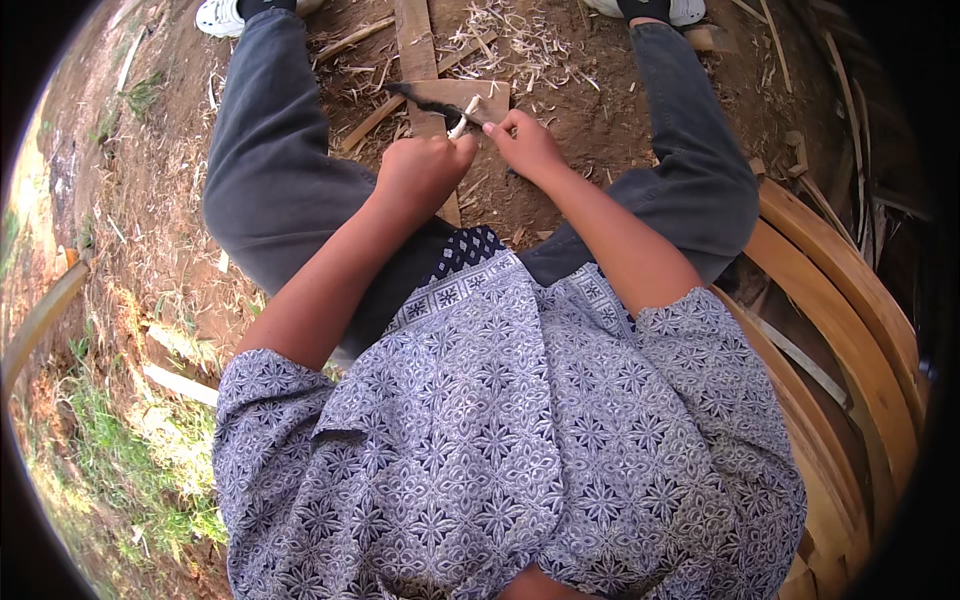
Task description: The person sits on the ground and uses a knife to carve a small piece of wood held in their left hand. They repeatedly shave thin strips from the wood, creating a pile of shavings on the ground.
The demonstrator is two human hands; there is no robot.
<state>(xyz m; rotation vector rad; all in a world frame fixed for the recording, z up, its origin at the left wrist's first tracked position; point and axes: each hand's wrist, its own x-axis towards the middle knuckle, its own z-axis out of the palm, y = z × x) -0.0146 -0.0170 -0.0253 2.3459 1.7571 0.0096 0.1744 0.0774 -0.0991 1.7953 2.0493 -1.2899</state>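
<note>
My left hand (425, 168) is closed in a fist around a short pale stick (464, 118), whose upper end sticks out past my thumb. Just to its right, my right hand (525, 145) is closed, thumb toward the stick, at the end of a dark, thin, blade-like tool (425, 103). This tool crosses the pale stick and points away to the upper left. Its exact kind is hard to make out, and its grip is hidden by my fingers. Beneath both hands, a flat wooden board (488, 97) lies on the ground.
A long plank (415, 40) runs away from me between my legs. Pale wood shavings (530, 45) litter the brown soil. Curved-looking wooden planks (840, 280) are at my right side. Grass (150, 480) and a pale wood strip (180, 384) lie to the left.
</note>
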